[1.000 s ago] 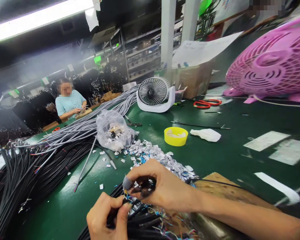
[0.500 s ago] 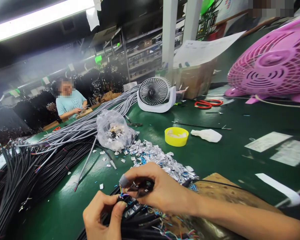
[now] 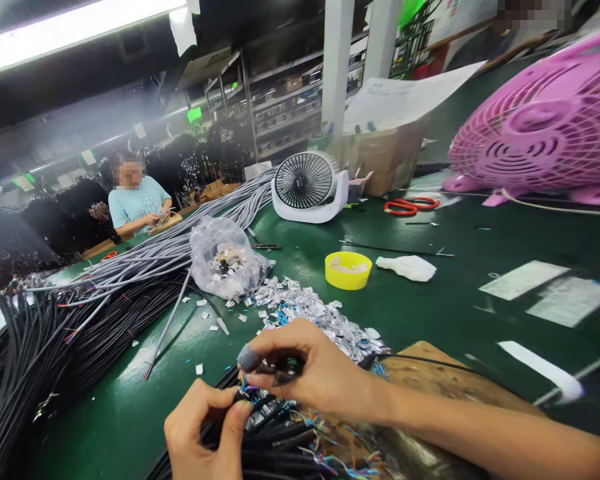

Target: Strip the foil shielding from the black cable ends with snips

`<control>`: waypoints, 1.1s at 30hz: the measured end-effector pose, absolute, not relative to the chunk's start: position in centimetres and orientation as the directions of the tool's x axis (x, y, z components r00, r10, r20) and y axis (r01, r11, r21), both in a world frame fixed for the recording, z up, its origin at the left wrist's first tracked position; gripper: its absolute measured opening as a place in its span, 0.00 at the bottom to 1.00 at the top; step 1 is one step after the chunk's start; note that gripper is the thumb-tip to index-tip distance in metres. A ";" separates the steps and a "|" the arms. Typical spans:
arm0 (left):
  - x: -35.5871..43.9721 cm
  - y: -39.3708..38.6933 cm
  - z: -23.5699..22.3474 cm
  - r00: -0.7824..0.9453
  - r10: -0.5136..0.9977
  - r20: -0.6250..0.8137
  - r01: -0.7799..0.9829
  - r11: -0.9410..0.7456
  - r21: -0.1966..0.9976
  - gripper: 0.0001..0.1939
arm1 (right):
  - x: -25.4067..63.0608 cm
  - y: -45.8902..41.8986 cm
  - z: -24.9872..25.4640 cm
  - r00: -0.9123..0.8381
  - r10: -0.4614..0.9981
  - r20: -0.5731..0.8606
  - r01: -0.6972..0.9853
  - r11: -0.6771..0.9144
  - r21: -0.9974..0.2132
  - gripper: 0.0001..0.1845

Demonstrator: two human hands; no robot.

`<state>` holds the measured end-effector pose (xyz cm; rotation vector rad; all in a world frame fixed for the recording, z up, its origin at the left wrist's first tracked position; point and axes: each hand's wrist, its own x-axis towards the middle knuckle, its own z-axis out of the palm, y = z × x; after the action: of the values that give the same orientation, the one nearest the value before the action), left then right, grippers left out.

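Slightly leftward in the head view, both hands have moved since a second ago, and the coloured wires [image 3: 244,382] between their fingertips show more plainly. The left hand [image 3: 205,430] pinches a black cable end [image 3: 242,396] between thumb and forefinger. Just above it, the right hand [image 3: 325,377] has its thumb and forefinger closed on the wires (a grey cover [image 3: 248,358] caps one fingertip); what the dark thing inside its curled fingers is, I cannot tell. More black cables [image 3: 280,460] lie beneath the hands, their colourful ends spread over a brown board [image 3: 425,377]. Beyond the hands, silvery foil scraps [image 3: 310,307] trail across the green table [image 3: 460,293] towards a clear plastic bag [image 3: 205,257], near a yellow ring [image 3: 348,279].
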<state>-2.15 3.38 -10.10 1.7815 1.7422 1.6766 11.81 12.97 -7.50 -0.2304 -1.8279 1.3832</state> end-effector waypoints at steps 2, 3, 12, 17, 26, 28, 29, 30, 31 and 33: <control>-2.1 3.4 -10.0 -0.283 0.767 0.576 0.607 -0.321 0.727 0.08 | 11.9 13.0 -7.4 -0.646 0.581 0.496 -0.312 0.392 -0.865 0.04; -2.1 3.3 -10.0 -0.281 0.769 0.574 0.605 -0.323 0.728 0.08 | 11.9 13.0 -7.4 -0.642 0.583 0.498 -0.310 0.397 -0.864 0.04; -2.3 3.3 -10.0 -0.288 0.784 0.550 0.584 -0.312 0.750 0.08 | 11.6 12.9 -7.9 -0.705 0.611 0.361 -0.257 0.255 -0.932 0.10; -2.6 3.3 -10.0 -0.294 0.794 0.532 0.582 -0.293 0.758 0.09 | 11.7 12.5 -7.6 -0.690 0.633 0.351 -0.267 0.228 -0.936 0.15; -2.6 3.3 -9.8 -0.295 0.801 0.522 0.578 -0.285 0.765 0.10 | 11.9 12.7 -8.3 -0.667 0.563 0.488 -0.270 0.428 -0.862 0.13; -2.6 3.3 -9.8 -0.292 0.805 0.516 0.572 -0.285 0.769 0.10 | 11.9 12.7 -8.3 -0.669 0.541 0.509 -0.264 0.467 -0.844 0.11; -2.6 3.3 -9.8 -0.291 0.807 0.513 0.569 -0.285 0.771 0.10 | 11.9 12.7 -8.3 -0.672 0.529 0.519 -0.259 0.488 -0.833 0.11; -2.6 3.3 -9.7 -0.291 0.809 0.510 0.567 -0.284 0.774 0.10 | 11.9 12.7 -8.3 -0.672 0.519 0.528 -0.255 0.508 -0.823 0.10; -2.6 3.2 -9.7 -0.292 0.811 0.507 0.564 -0.282 0.776 0.11 | 11.9 12.6 -8.3 -0.668 0.515 0.537 -0.251 0.524 -0.814 0.10; -2.6 3.2 -9.6 -0.294 0.814 0.500 0.558 -0.279 0.782 0.11 | 11.9 12.6 -8.2 -0.652 0.520 0.551 -0.245 0.543 -0.803 0.10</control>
<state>-2.61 3.23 -9.63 1.7049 1.7241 1.6035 11.90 12.60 -8.24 -0.2227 -1.9618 1.1843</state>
